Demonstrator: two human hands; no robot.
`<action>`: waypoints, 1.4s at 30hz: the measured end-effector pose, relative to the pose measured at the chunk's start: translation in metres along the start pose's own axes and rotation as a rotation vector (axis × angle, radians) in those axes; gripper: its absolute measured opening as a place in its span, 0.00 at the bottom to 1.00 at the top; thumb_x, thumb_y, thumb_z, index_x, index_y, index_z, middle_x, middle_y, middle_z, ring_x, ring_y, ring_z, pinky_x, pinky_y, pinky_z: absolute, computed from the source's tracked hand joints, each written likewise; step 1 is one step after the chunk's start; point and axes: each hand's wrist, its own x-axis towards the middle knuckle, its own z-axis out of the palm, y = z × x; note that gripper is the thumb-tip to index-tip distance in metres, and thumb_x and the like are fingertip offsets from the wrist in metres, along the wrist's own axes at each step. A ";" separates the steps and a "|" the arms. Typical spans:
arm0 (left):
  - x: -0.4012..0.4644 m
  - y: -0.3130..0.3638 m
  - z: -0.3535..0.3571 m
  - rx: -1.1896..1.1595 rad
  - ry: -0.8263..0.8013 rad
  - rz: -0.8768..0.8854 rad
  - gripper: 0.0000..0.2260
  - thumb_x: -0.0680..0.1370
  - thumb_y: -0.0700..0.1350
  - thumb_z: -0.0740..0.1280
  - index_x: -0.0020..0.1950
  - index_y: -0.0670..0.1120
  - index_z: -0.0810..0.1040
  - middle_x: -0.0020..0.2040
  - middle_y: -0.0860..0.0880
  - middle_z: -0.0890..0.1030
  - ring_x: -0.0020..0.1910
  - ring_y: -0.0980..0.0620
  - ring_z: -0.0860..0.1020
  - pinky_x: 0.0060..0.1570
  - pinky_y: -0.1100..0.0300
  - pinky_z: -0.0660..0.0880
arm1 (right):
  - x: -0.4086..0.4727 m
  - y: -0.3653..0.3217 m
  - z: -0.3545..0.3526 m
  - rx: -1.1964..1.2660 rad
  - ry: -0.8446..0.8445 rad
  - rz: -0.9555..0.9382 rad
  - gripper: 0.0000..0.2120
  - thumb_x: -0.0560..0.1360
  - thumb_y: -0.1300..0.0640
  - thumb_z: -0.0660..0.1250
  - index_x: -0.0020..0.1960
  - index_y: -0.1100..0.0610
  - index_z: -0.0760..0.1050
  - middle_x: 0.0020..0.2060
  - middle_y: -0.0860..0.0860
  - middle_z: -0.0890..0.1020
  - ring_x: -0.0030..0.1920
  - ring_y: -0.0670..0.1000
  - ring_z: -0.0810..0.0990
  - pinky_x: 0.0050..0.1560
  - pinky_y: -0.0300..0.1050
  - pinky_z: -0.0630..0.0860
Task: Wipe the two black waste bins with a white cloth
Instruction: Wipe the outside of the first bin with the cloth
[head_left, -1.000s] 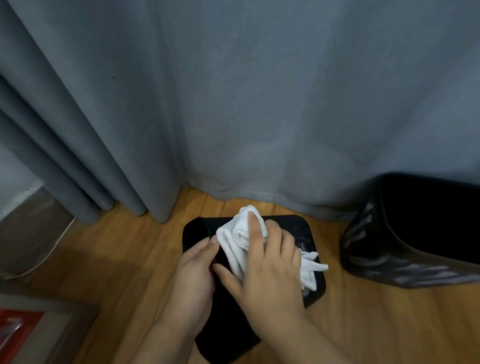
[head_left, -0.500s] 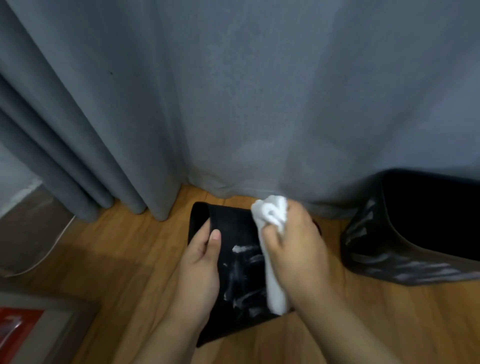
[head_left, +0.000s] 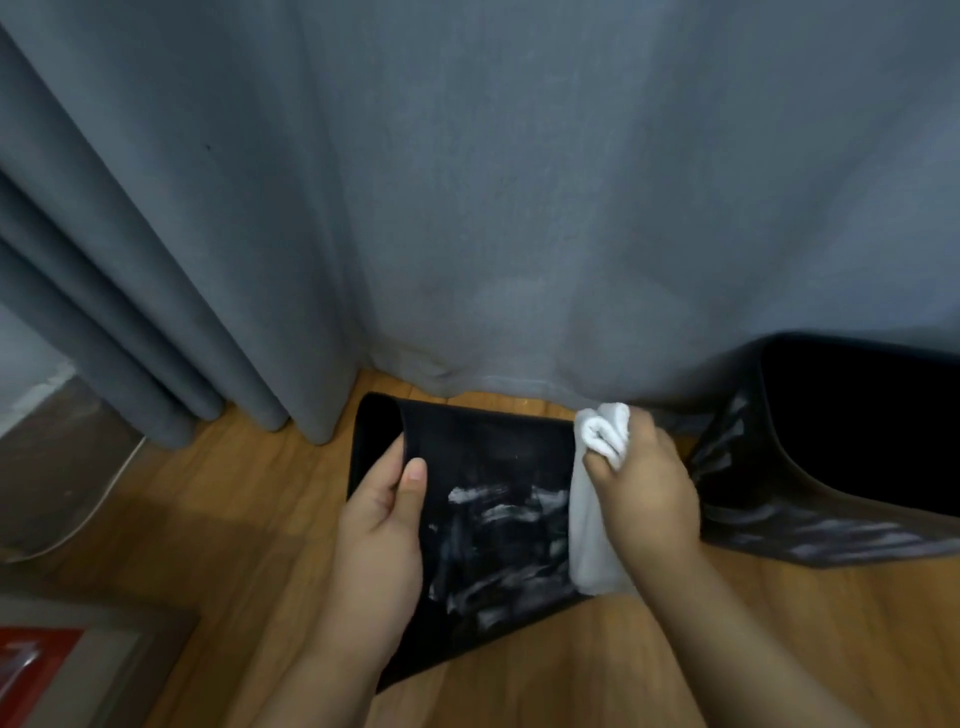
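A small black waste bin (head_left: 488, 499) lies tipped on the wooden floor in front of me, its upper side streaked with white smears. My left hand (head_left: 382, 525) grips its left edge, thumb on top. My right hand (head_left: 647, 493) holds a bunched white cloth (head_left: 597, 499) against the bin's right edge; part of the cloth hangs down below the hand. A second, larger black bin (head_left: 810, 467) stands at the right, its open mouth dark and its near side streaked too.
A grey curtain (head_left: 467, 208) hangs right behind both bins down to the wooden floor (head_left: 234, 519). At the lower left are a grey-framed object with a red panel (head_left: 41, 670) and a pale cable (head_left: 104, 493).
My right hand has dragged the cloth from the bin's top middle across to its right edge, exposing white smears. The left hand has kept its grip on the left edge.
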 end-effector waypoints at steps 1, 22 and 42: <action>0.001 0.000 0.001 -0.001 0.001 -0.003 0.15 0.84 0.46 0.57 0.67 0.55 0.78 0.60 0.53 0.83 0.61 0.50 0.80 0.64 0.43 0.74 | -0.003 -0.006 0.000 0.029 0.005 -0.044 0.18 0.71 0.54 0.68 0.60 0.54 0.71 0.53 0.56 0.76 0.53 0.59 0.77 0.46 0.48 0.70; 0.009 -0.002 0.000 -0.043 0.032 -0.070 0.15 0.84 0.44 0.57 0.62 0.55 0.81 0.56 0.53 0.85 0.57 0.50 0.82 0.58 0.49 0.76 | -0.032 -0.079 0.015 0.166 -0.056 -0.544 0.17 0.67 0.54 0.67 0.55 0.50 0.74 0.48 0.47 0.77 0.48 0.52 0.74 0.46 0.42 0.69; 0.007 0.009 0.001 -0.096 -0.035 -0.146 0.15 0.85 0.46 0.56 0.61 0.51 0.81 0.52 0.50 0.86 0.52 0.51 0.85 0.50 0.55 0.78 | -0.030 -0.017 0.019 0.198 0.055 -0.133 0.14 0.70 0.56 0.67 0.55 0.55 0.73 0.48 0.49 0.75 0.49 0.54 0.76 0.43 0.39 0.66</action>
